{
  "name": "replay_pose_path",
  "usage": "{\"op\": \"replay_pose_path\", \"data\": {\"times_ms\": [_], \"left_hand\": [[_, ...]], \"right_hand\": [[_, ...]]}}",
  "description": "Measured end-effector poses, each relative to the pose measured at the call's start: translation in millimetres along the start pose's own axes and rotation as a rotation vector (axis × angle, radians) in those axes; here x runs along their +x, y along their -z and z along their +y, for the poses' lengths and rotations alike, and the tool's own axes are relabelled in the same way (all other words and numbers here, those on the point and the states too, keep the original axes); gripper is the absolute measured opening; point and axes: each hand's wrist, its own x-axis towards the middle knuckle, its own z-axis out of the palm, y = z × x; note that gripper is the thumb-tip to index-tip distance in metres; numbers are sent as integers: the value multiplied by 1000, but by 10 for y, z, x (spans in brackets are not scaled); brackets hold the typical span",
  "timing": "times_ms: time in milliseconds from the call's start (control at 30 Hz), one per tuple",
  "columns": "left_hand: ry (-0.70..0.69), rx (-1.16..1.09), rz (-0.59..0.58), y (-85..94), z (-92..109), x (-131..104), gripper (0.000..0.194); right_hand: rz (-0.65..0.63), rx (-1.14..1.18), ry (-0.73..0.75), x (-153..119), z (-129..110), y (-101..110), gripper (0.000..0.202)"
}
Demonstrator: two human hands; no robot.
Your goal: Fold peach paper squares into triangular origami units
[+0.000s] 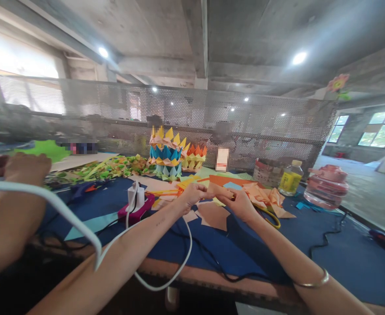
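Note:
Over the blue tabletop, my left hand pinches one end of a small piece of peach paper. The other end is gripped by my right hand, which wears a bangle at the wrist. Below them lies a cut piece of peach paper. Folded peach paper pieces are heaped just right of my right hand. Orange paper is spread behind both hands. A stacked folded-paper crown shape in yellow, blue and pale green stands behind my left hand.
At the left, a co-worker's hands hold green paper. A magenta power strip with a white charger and white cable crosses near my left arm. At right stand a yellow-labelled bottle and a pink-lidded jug. A perforated screen runs behind.

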Motion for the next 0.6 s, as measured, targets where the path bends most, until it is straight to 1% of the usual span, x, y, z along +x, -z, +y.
{"op": "replay_pose_path", "data": {"times_ms": [133, 200, 267, 333, 433, 533, 600], "left_hand": [[-10, -35, -94, -9, -22, -4, 32], [-30, -4, -98, -16, -34, -8, 32], [-52, 13, -68, -23, -38, -11, 31], [-62, -17, -44, -28, -33, -12, 28], [-50, -43, 5, -27, -11, -10, 22], [-33, -18, 94, -22, 18, -9, 24], [-27, -21, 119, -13, 27, -5, 27]], "right_hand": [[-23, -4, -9, 3, 10, 4, 29], [-23, -10, -14, 3, -3, 8, 28], [-28, -10, -17, 3, -15, 10, 28], [-30, 1, -15, 8, -14, 10, 28], [-23, 16, -25, 26, 17, 13, 28], [-21, 20, -44, 45, 48, 23, 27], [-23, 15, -51, 51, 48, 33, 27]]}}
